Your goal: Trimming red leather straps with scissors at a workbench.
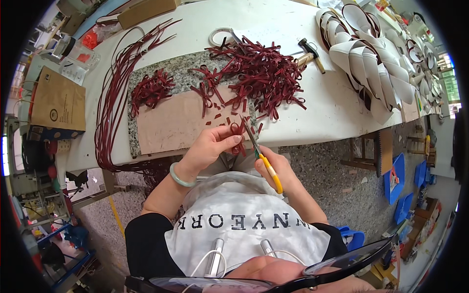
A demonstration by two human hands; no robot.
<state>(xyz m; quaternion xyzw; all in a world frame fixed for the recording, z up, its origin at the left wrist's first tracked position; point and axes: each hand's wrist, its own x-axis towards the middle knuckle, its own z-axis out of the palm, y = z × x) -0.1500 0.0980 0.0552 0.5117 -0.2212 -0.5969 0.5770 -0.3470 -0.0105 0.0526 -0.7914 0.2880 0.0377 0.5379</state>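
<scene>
- White table [322, 107], head view: long red strips [110, 107] lie left, curled white pieces [366, 58] and a hammer [313, 54] right.
- Red ribbon pile [271, 73] covers the stone slab's [181, 63] right part.
- Left hand [207, 146], fingers pinched together, holds a ribbon loop [238, 149] by the table's near edge.
- Right hand [276, 166] curls round scissors [255, 144], blades beside the loop.

A dark red ribbon [237, 128] is held folded into loops. Yellow-handled scissors [264, 160] are held just to its right, blades directed forward and slightly left.
</scene>
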